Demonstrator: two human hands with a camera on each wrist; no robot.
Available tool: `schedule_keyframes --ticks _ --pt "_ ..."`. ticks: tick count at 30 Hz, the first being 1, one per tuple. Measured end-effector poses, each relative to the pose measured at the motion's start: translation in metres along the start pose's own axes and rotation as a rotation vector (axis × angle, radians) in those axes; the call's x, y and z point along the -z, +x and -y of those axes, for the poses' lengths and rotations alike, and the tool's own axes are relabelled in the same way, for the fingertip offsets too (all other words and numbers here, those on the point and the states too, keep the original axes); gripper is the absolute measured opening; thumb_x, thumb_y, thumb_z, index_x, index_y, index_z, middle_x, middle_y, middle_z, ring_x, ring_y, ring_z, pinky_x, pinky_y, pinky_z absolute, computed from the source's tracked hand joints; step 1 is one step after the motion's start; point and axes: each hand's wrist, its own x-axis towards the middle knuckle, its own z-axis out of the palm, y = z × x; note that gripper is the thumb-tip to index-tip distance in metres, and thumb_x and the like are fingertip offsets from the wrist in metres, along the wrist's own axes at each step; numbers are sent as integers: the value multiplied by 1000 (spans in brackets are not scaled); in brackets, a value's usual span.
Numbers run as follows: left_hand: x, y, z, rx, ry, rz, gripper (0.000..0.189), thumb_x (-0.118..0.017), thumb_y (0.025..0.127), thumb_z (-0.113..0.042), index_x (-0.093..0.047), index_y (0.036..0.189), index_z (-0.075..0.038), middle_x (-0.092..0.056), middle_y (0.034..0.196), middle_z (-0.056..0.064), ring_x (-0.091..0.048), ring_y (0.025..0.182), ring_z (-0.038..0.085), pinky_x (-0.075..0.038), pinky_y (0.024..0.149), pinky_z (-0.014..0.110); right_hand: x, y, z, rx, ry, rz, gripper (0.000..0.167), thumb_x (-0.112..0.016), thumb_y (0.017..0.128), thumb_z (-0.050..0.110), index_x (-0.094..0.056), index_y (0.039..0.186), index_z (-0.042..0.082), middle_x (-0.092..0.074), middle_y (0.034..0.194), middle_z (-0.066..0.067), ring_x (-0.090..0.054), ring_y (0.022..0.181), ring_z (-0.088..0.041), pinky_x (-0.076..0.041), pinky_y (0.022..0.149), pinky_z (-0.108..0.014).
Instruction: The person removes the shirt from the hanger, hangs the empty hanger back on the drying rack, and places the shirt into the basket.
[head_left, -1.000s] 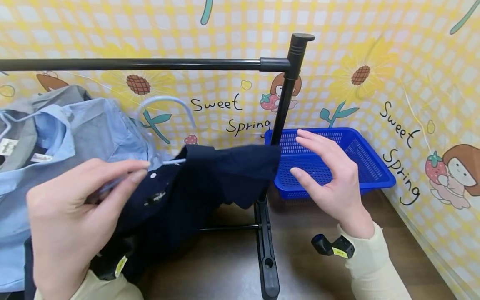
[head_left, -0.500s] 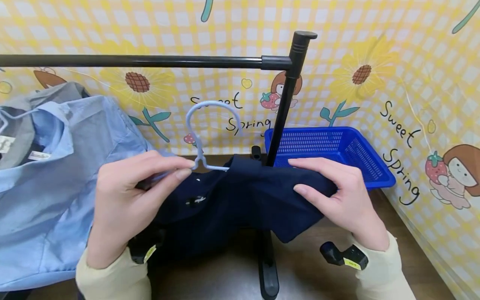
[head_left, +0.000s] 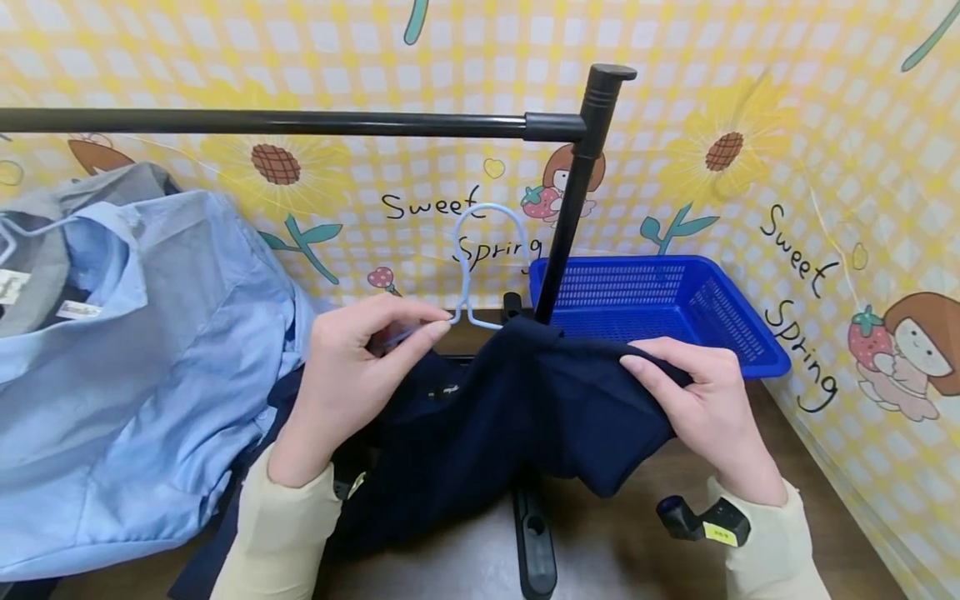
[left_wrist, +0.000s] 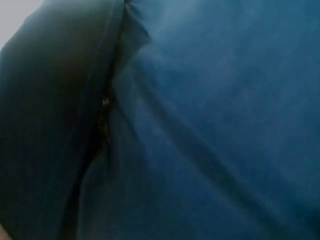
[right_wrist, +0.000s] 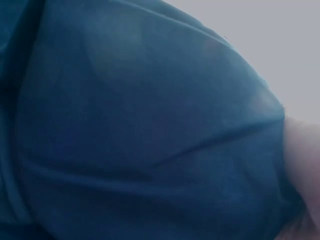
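In the head view my left hand [head_left: 367,367] pinches a pale blue hanger [head_left: 462,258] just below its hook, with thumb and index finger. The hanger's right arm runs into the collar of a navy shirt [head_left: 495,417], which droops beneath both hands. My right hand [head_left: 693,387] grips the shirt's sleeve edge between thumb and fingers, stretching it out to the right. Navy cloth [left_wrist: 215,100] fills most of the left wrist view. Over in the right wrist view, the sleeve [right_wrist: 150,110] covers nearly everything, with part of the hand at the right edge.
A black rack rail [head_left: 300,122] crosses behind, joined to an upright post [head_left: 573,208] at the right. Light blue and grey shirts [head_left: 172,333] hang at the left. A blue plastic basket [head_left: 750,333] stands behind my right hand, near the patterned wall.
My left hand has moved right, bringing the hanger and navy shirt with it. The right hand, free at first, has taken hold of the sleeve and shifted slightly right.
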Motion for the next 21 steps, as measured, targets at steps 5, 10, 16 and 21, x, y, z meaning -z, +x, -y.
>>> schedule_keyframes --ticks 5,10,16,21 --pt "0 -8 9 46 56 68 14 -79 90 -10 -80 100 -21 -61 74 -15 -44 59 6 -35 55 23 -6 -8 -12 -59 24 32 29 -74 83 -16 -79 105 3 -76 98 -3 -72 90 -12 -54 85 -24" --pt "9 -14 17 89 119 145 17 -78 92 -12 -79 106 -20 -69 92 -15 -58 75 4 -46 67 25 -10 -12 -20 -78 30 29 26 -74 85 -13 -79 105 4 -76 98 -3 -71 91 -12 -53 85 -23" --pt "34 -24 15 242 200 238 26 -78 93 -24 -76 119 -23 -71 104 -12 -66 95 7 -53 82 33 -9 -13 -24 -84 17 12 27 -74 86 -12 -79 106 4 -76 99 -2 -71 92 -10 -53 86 -22" --pt "56 -31 7 438 238 396 55 -77 88 -50 -67 134 -22 -67 127 -3 -64 112 22 -50 92 50 -9 -13 -27 -89 20 12 22 -74 89 -7 -79 107 5 -76 100 -2 -71 91 -12 -53 86 -22"
